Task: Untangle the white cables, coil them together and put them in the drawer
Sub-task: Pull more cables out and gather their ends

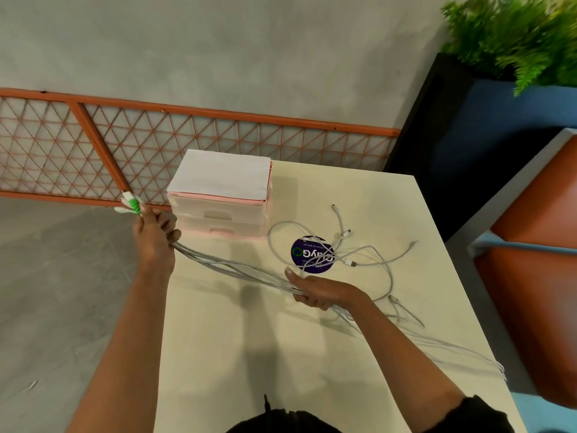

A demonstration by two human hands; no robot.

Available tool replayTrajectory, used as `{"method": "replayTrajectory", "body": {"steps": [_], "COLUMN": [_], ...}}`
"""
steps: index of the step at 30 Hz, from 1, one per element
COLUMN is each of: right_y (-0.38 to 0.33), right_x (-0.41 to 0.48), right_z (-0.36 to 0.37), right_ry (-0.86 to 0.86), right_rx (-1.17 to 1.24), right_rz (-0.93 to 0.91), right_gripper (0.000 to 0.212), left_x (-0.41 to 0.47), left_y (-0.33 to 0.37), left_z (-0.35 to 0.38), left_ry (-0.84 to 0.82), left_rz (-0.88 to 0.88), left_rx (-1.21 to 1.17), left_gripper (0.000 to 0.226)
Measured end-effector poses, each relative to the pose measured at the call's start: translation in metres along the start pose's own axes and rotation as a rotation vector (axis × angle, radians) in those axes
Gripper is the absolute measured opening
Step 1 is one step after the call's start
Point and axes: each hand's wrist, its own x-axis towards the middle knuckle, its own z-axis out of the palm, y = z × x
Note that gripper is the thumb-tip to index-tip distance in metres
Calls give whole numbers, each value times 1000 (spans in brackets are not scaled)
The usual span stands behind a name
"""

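Note:
Several white cables stretch in a taut bundle between my two hands above the cream table. My left hand grips one end off the table's left edge, with white and green plugs sticking out above the fist. My right hand is closed around the bundle near the table's middle; the tails run on past it to the right edge. More loose white cables lie tangled on the table. The pink and white drawer unit stands at the table's far left corner, both drawers closed.
A round blue sticker lies under the loose cables. An orange lattice railing runs behind the table. A black and blue planter with green fronds and an orange seat stand to the right.

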Motion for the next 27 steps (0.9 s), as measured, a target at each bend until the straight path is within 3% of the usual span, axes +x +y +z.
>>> {"method": "replayTrajectory", "body": {"steps": [5,11,16,19,21,24,27], "right_y": [9,28,48,63,71,66,41], "right_x": [2,2,-7,-20,-32,-46,-51], "right_z": [5,0,-26,-51,-64,-71,-72], "right_ry": [1,-109,108,125,98,145,240], "right_rx": [-30,-113,-232,-303,-246,13,85], "right_rz": [-25,-24,25,122,124,-17,-162], "right_gripper": [52,32,21,16,9,19,24], "left_x": [-6,1,0,0,-2,-7,-9], "left_y": [-1,5,-9,-13,-15,-19,-25], "left_z": [8,-2,-5,-11,-13,-9,0], "left_ry": [-79,3,48,68,65,0,-110], "left_rz": [73,70,84,97,112,136,136], "left_rx": [152,141,256,313,344,396,437], "left_gripper": [36,36,36,36,36,36,36]}}
